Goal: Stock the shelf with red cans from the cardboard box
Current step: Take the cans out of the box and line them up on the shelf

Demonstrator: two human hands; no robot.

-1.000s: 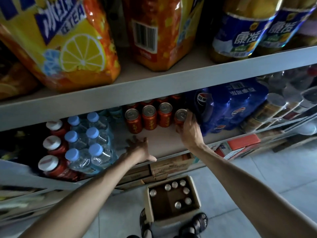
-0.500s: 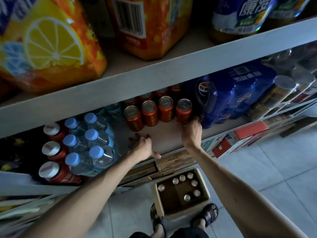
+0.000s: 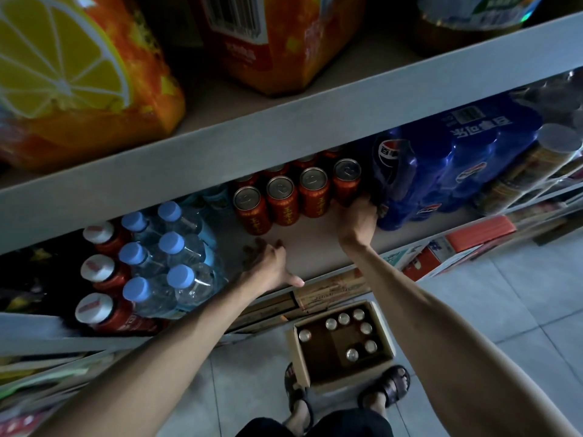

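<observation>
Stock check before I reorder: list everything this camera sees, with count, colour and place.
red cans: four front, more half-hidden behind, red, middle shelf
cardboard box: one, brown, floor; seven silver can tops inside
water bottles: six, clear, blue caps, left of cans
white-capped bottles: three, red, far left
wrapped pack: one, blue, right of cans
drink packs: two, orange, upper shelf
sandals: two, black, by the box
left hand: one, open, on shelf edge
right hand: one, gripping rightmost front can at its base

place: shop | evidence: grey shelves (image 3: 284, 121) stocked with cola multipack (image 3: 457, 159), water bottles (image 3: 176, 257), red cans (image 3: 284, 200), iced-tea packs (image 3: 79, 89)
</observation>
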